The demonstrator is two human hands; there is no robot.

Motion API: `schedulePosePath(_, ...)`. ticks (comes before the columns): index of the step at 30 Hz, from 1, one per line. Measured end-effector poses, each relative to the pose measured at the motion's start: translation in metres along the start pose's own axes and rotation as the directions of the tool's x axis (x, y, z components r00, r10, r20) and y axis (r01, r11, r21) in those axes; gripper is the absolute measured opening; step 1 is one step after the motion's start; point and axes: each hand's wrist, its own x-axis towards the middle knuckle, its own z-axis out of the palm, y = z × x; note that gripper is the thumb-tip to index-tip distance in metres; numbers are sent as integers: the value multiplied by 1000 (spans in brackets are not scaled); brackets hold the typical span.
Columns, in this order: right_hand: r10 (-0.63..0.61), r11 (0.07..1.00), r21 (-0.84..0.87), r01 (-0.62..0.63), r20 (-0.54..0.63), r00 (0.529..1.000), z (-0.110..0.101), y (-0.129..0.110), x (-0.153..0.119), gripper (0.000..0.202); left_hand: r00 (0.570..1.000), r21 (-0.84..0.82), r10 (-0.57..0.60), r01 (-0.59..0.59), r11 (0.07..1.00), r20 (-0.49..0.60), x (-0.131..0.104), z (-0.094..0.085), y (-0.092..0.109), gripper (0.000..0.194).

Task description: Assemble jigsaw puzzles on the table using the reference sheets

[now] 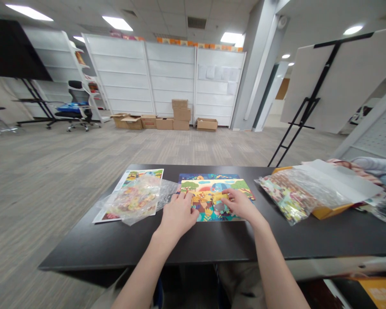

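A colourful picture puzzle lies flat on the black table, overlapping a dark blue board behind it. On its left edge rests my left hand, palm down, fingers apart and nothing gripped. My right hand touches the right part of the picture, its fingers spread over the surface. To the left, a clear plastic bag of pieces sits on a printed sheet.
At the right lie a bag of colourful pieces, a yellow envelope, a white sheet and folded cloth. A board on a black stand rises beyond the table; cardboard boxes line the far shelves.
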Motion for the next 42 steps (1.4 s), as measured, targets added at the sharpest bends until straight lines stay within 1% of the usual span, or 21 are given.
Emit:
schedulePosePath(4,7,1000,15,-7,0,1000,-1,-1,0,28,999,-31,38,-38,999,-9,0,5,-5,37)
schedulePosePath(8,-34,999,41,35,-23,999,2,-4,-1,28,997,-79,64,-67,995,-40,0,7,-6,45)
schedulePosePath(11,-84,994,73,86,-29,996,12,-13,-2,28,988,-215,94,-118,969,-121,1,8,-1,46)
schedulePosePath(13,-100,985,145,98,0,995,19,-22,-3,28,975,-316,106,-165,934,-196,1,10,5,47)
schedulePosePath(15,-97,963,257,80,55,994,26,-33,-5,27,960,-378,106,-201,904,-257,2,13,12,48)
schedulePosePath(18,-79,915,403,27,114,990,31,-48,-8,26,949,-404,96,-218,888,-301,5,18,20,48)
schedulePosePath(20,-47,899,438,-5,108,993,32,-53,-9,27,947,-415,84,-214,884,-309,7,20,22,47)
schedulePosePath(23,15,889,455,-60,101,995,30,-54,-10,33,948,-437,81,-216,873,-306,10,22,22,46)
schedulePosePath(26,15,863,499,-79,131,991,31,-52,-9,37,950,-436,113,-237,868,-292,10,22,22,45)
schedulePosePath(29,-12,861,504,-64,146,989,32,-53,-7,38,937,-421,217,-320,849,-274,7,16,22,46)
schedulePosePath(31,-31,876,480,-45,150,988,32,-55,-6,37,911,-411,315,-403,818,-266,6,6,16,47)
schedulePosePath(32,-36,882,470,-38,148,988,31,-56,-6,38,897,-398,356,-437,807,-263,5,-1,11,48)
schedulePosePath(34,-17,885,464,-43,124,992,29,-60,-5,40,887,-326,366,-447,833,-282,3,-17,-5,46)
schedulePosePath(35,3,884,465,-50,101,995,29,-62,-4,40,891,-263,332,-416,870,-310,2,-25,-16,42)
schedulePosePath(36,14,884,465,-48,75,997,30,-64,-3,39,907,-189,291,-357,915,-305,1,-33,-28,41)
schedulePosePath(37,12,884,466,-34,50,999,31,-67,-2,38,933,-113,217,-258,960,-286,-1,-40,-39,43)
schedulePosePath(38,-2,883,469,-15,37,999,34,-70,-1,35,956,-40,113,-128,991,-270,-2,-45,-51,46)
schedulePosePath(39,-21,880,476,0,38,999,38,-74,0,33,971,19,1,4,1000,-241,-3,-49,-61,50)
schedulePosePath(40,-39,874,486,7,56,998,44,-79,1,31,975,52,-103,115,992,-196,-4,-52,-70,45)
schedulePosePath(41,-52,869,495,4,84,995,50,-84,3,29,972,57,-179,189,980,-153,-5,-53,-78,38)
schedulePosePath(42,-57,865,502,-8,113,992,56,-90,4,28,963,37,-236,243,969,-133,-5,-53,-83,33)
